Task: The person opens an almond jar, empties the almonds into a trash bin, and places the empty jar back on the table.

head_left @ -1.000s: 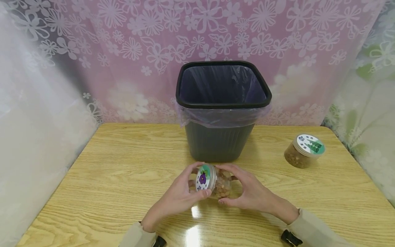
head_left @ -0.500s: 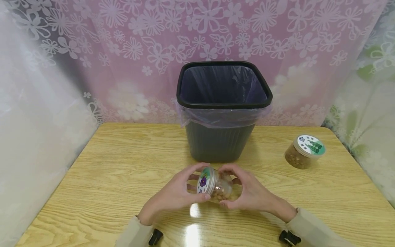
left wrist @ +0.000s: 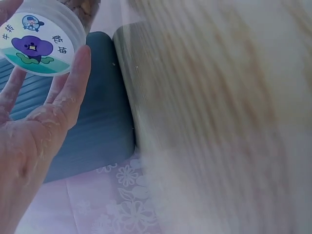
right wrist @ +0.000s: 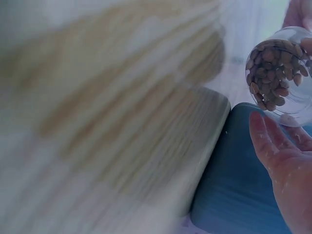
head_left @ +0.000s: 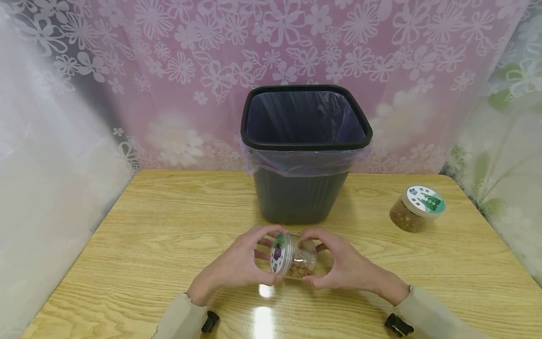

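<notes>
A small clear plastic jar (head_left: 304, 263) of brown, nut-like pieces lies tilted on its side between my two hands, low over the table. My left hand (head_left: 241, 261) grips it around the lid end, fingers on the far side and thumb near. In the left wrist view the lid (left wrist: 34, 44) carries a white and green label with a purple figure. At the base end, my right hand (head_left: 345, 261) holds the jar between thumb and fingers. The right wrist view shows the brown pieces (right wrist: 268, 73) heaped to one side through the clear base.
Just behind the hands stands a dark bin (head_left: 298, 193) lined with a thin purple bag. A second jar (head_left: 415, 212), with a green leafy label, stands upright at the right of the wooden table (head_left: 169, 212). Floral curtains (head_left: 190, 94) hang behind and at both sides.
The jar has tipped a little, its lid turning further leftward, and the pieces inside have shifted. Both hands keep hold of it; the left has slid slightly left.
</notes>
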Action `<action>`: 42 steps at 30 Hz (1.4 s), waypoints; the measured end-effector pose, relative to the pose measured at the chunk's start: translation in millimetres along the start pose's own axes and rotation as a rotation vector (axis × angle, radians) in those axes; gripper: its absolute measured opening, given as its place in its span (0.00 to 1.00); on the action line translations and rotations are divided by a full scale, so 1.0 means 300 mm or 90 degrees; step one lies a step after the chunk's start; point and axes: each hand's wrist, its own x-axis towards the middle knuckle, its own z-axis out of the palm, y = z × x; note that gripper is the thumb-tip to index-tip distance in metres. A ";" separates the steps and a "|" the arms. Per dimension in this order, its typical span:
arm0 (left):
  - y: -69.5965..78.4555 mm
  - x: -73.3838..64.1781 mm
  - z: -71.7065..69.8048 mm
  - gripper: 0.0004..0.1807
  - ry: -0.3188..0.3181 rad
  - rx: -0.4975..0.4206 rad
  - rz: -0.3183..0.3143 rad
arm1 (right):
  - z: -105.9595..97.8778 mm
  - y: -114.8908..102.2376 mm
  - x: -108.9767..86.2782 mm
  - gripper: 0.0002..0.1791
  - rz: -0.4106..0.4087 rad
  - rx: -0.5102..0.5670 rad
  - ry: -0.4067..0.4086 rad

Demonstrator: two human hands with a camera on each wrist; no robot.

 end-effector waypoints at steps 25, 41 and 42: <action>-0.009 -0.001 -0.003 0.46 0.020 0.062 -0.001 | 0.013 -0.019 0.025 0.46 -0.001 -0.148 -0.045; 0.014 0.010 0.001 0.47 0.050 0.053 0.013 | 0.000 -0.015 0.033 0.48 -0.055 -0.166 -0.015; 0.016 0.011 0.001 0.46 0.050 0.051 0.011 | -0.001 -0.014 0.034 0.48 -0.060 -0.167 -0.013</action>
